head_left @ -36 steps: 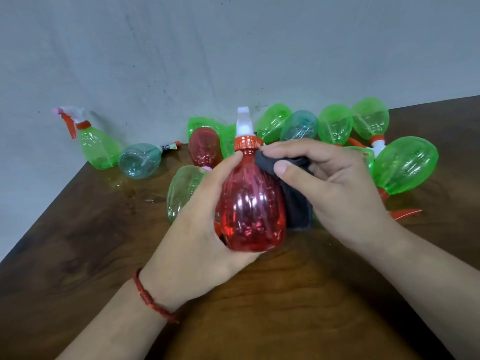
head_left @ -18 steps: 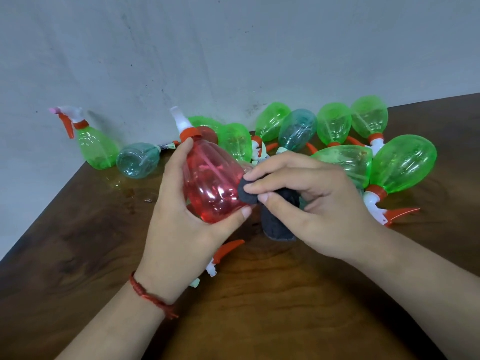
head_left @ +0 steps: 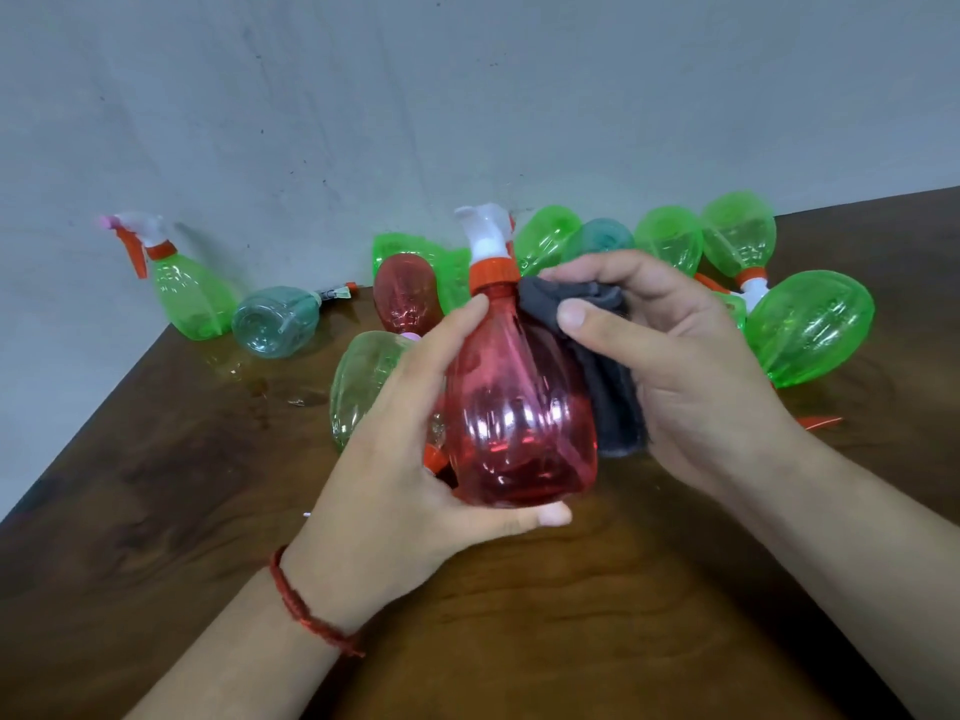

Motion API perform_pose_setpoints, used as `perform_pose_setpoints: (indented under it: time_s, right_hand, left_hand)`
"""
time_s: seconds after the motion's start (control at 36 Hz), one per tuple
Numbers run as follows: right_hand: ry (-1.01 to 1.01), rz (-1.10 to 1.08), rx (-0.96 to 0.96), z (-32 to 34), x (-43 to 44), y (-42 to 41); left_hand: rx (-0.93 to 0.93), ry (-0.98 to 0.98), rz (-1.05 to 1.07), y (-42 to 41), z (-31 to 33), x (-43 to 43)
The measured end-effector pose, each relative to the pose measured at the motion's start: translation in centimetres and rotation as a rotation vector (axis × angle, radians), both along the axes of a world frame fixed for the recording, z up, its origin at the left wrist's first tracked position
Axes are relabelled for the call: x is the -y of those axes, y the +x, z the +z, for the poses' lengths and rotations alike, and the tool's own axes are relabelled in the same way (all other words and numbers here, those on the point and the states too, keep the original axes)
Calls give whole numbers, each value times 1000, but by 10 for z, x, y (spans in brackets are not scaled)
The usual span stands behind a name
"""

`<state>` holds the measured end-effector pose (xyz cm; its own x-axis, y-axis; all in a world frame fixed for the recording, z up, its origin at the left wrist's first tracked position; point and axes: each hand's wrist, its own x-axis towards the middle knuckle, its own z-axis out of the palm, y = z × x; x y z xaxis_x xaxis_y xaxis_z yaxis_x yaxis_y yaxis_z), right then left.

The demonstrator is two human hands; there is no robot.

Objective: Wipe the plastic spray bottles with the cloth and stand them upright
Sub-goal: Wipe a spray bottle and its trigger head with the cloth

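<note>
Red spray bottle (head_left: pixel 519 407) is held over the tabletop (head_left: pixel 571 641), long axis near vertical, nozzle up. Left grip (head_left: pixel 395 475) curls round the body from the left, thumb under the base. Right grip (head_left: pixel 675 366) pinches the dark cloth (head_left: pixel 608 392), touching the bottle's right shoulder. Versus 0.5 s ago: bottle leaned nozzle-left with the cloth lower; now upright, cloth at neck.
</note>
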<state>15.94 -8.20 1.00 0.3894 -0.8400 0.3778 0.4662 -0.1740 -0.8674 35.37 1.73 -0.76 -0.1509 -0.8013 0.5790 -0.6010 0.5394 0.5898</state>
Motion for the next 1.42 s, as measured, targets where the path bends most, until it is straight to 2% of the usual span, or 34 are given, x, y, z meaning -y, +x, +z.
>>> perform_pose_setpoints:
  time_s: [0.11,0.25,0.58,0.69,0.89,0.97,1.17,1.31,1.42]
  right_hand:
    - [-52,-31,-40,-4,0,1]
    - [-244,-66,-130,-12,0,4]
    - [-527,-119,-307,-23,-5,7]
    - [-594,-161,-390,-23,-8,6]
    - [-563,-239,-348,-20,-4,7]
    - [-472,-232,-316,-17,0,4]
    - [-182,-86,-142,-7,4,3]
    - [-123,-52,-114,-7,4,3]
    - [-196,-62,-144,-9,5,0]
  left_hand:
    - [29,-16,40,-2,-6,5]
    - [43,-11,154,-4,-10,3]
    - [-133,23,355,13,-5,7]
    - [-96,10,394,13,-3,8]
    - [48,-17,266,12,-5,7]
    - [86,-5,179,9,-4,6]
    - [-24,70,-4,5,-1,0]
    - [-151,97,-85,1,2,-1]
    - [93,6,56,8,0,3]
